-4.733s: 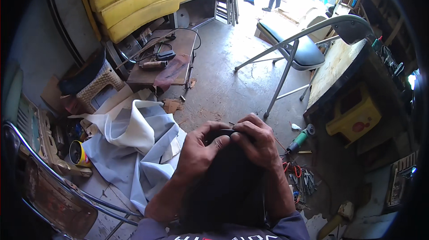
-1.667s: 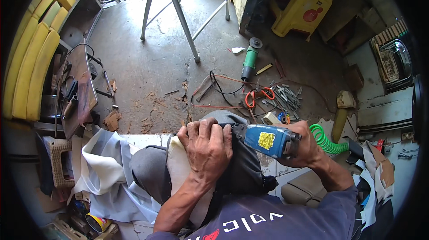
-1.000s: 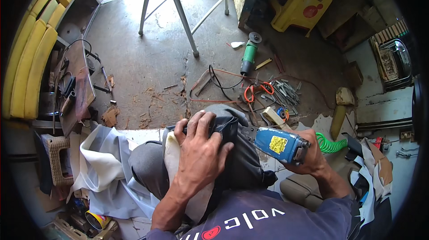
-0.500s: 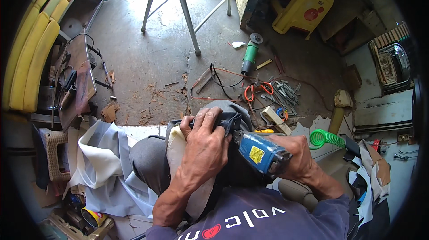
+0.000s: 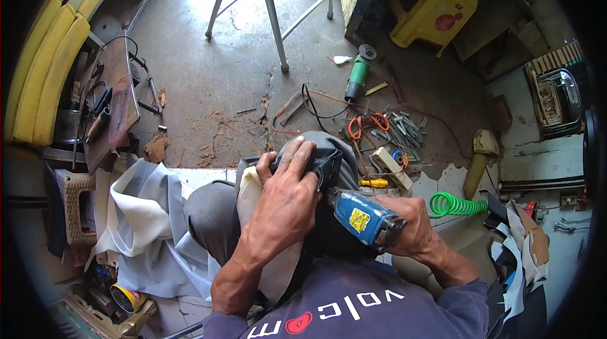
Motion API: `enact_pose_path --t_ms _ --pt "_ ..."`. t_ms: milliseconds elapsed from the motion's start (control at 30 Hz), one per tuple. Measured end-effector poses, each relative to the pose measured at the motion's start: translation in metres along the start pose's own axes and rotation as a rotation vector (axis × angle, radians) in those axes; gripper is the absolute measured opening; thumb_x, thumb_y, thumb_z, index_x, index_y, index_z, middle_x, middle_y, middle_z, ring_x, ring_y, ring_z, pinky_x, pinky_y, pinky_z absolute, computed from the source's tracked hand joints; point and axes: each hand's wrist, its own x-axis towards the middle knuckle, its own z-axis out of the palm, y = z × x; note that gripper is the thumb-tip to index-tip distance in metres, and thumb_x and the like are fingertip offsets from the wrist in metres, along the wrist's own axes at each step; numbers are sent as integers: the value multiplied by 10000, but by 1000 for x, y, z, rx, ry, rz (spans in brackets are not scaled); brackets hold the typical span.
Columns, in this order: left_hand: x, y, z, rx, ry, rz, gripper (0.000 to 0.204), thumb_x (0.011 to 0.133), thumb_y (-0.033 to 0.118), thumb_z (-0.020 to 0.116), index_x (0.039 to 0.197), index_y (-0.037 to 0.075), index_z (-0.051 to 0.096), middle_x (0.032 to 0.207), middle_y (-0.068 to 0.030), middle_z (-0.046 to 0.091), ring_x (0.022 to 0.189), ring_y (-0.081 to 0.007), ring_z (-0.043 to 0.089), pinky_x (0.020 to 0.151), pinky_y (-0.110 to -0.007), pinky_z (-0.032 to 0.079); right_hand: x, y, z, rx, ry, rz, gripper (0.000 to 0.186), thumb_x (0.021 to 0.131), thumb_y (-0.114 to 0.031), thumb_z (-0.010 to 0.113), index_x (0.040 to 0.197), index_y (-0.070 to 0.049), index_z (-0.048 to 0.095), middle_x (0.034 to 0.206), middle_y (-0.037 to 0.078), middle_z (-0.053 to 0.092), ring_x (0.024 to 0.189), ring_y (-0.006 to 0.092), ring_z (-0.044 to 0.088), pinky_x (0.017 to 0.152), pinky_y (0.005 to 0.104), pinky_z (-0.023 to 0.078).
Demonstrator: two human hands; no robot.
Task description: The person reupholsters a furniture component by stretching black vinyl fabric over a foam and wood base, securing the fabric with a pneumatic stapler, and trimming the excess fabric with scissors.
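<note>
- The blue power tool (image 5: 365,217) sits in the right hand (image 5: 410,224), its body angled out from the fist toward the left hand (image 5: 282,203).
- The tool's nose comes up to the dark fabric (image 5: 329,169) just right of the left thumb; whether it presses in, I cannot tell.
- That fabric is bunched under and ahead of the left fingers, over the lap; cream padding (image 5: 250,188) shows along the left edge of the same hand.
- Ahead of both hands the brown floor (image 5: 202,96) stretches out to the chair (image 5: 273,20); the white tile edge (image 5: 190,176) runs across, left of the left hand.
- Ahead of the right hand, room is tighter: a yellow-handled screwdriver (image 5: 374,183) lies near, with orange-handled scissors (image 5: 368,125) and a green grinder (image 5: 358,78) farther out.
- A green coiled hose (image 5: 459,205) curves just right of the right hand.
- Left hand: back upward, fingers bent and clamped over the fabric, forearm slanting up from below.
- Right hand: wrapped round the tool, its forearm slanting in from the lower right.
</note>
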Motion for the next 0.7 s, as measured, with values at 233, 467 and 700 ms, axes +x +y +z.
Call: enact_pose_path --t_ms 233,467,700 --pt "-3 -5 7 54 12 -3 220 809 163 807 873 -20 703 1595 -256 440 1547 -398 335 1194 -587 205 -6 -11 10 -2 -26 47 402 747 -260 846 1029 -7 710 871 179 739 781 380 744 674 424 600" --pt "-54 26 12 157 -61 -100 300 801 305 838 862 29 740 1695 -177 322 1624 -405 89 1253 -660 -64 -9 -5 15 61 -5 65 398 764 -157 833 1107 21 737 994 180 769 844 339 771 737 355 610" --pt "-61 8 23 -48 55 -85 86 814 57 767 811 3 700 1643 -167 420 1612 -376 194 1263 -659 -58 -16 -1 28 104 -46 16 493 725 -270 873 1117 -4 738 998 187 775 860 340 772 742 389 626"
